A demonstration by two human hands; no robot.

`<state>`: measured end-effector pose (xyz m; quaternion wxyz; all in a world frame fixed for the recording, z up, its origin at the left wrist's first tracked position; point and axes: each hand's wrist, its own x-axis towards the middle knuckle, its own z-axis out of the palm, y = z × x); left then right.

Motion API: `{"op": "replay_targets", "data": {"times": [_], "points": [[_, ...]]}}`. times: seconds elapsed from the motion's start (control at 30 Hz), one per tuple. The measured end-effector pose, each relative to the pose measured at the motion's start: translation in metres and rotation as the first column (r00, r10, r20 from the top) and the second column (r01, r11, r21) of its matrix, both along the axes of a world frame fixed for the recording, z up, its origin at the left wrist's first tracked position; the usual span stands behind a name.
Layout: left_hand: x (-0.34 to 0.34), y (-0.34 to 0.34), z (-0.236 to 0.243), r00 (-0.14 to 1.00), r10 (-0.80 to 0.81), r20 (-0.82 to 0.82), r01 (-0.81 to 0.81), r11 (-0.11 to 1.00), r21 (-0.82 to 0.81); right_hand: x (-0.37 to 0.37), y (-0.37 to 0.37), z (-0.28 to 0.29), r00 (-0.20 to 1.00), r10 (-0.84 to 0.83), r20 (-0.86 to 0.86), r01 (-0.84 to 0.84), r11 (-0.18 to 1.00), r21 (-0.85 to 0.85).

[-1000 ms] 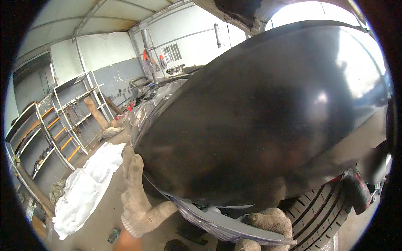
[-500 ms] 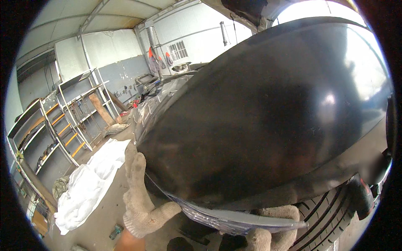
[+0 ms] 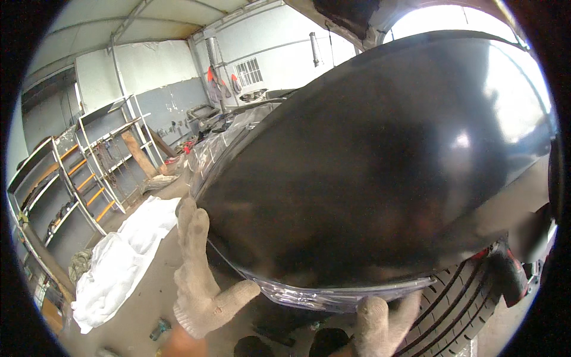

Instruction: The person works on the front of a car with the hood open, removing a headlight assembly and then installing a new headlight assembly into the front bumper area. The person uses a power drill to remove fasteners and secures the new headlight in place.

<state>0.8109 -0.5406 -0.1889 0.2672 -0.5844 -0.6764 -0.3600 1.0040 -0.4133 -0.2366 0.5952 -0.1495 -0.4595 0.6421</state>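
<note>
A large glossy black car body panel (image 3: 357, 166) fills the middle and right. Along its lower edge sits a long, clear-fronted headlight (image 3: 333, 297), its narrow end toward the tyre. My left hand (image 3: 199, 279), in a pale knitted glove, reaches along the panel's left corner with straight fingers. Its thumb stands wide and touches the headlight's left end, so the lamp lies between thumb and fingers. My right hand (image 3: 383, 324), gloved alike, grips the headlight from below near its narrow end. Some right fingers are hidden behind the lamp.
A tyre (image 3: 455, 303) stands close beside my right hand, with a black and red tool-like object (image 3: 511, 273) above it. White cloth (image 3: 125, 268) lies on the floor at left, before metal shelving (image 3: 65, 190). A small teal object (image 3: 159, 329) lies on the floor.
The headlight's narrow end has risen toward the panel's lower edge, with my right hand moving up beneath it. My left hand has hardly moved.
</note>
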Motion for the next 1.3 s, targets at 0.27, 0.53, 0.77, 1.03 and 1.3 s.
{"op": "replay_targets", "data": {"times": [0.27, 0.53, 0.77, 1.03, 1.3], "points": [[0.000, 0.004, -0.004, 0.997, -0.068, 0.043, 0.067, 0.997, 0.039, -0.012, 0.002, -0.027, 1.000, -0.006, 0.009, 0.008, 0.982, -0.186], [0.007, 0.004, -0.001, 0.999, -0.025, 0.034, 0.023, 0.998, 0.055, -0.029, 0.008, -0.032, 0.975, -0.036, -0.220, 0.012, 0.994, -0.107], [0.002, 0.004, 0.002, 0.995, -0.040, -0.093, 0.049, 0.994, 0.097, -0.025, 0.018, -0.039, 0.974, 0.120, -0.190, -0.114, 0.993, 0.044], [0.009, 0.005, 0.004, 0.990, 0.055, -0.128, -0.047, 0.997, 0.069, -0.029, 0.014, -0.031, 0.951, 0.108, -0.288, -0.090, 0.993, 0.074], [0.045, 0.024, 0.003, 0.950, 0.144, -0.277, -0.127, 0.989, 0.076, -0.019, 0.018, -0.025, 0.940, 0.317, -0.128, -0.304, 0.946, 0.110]]}}
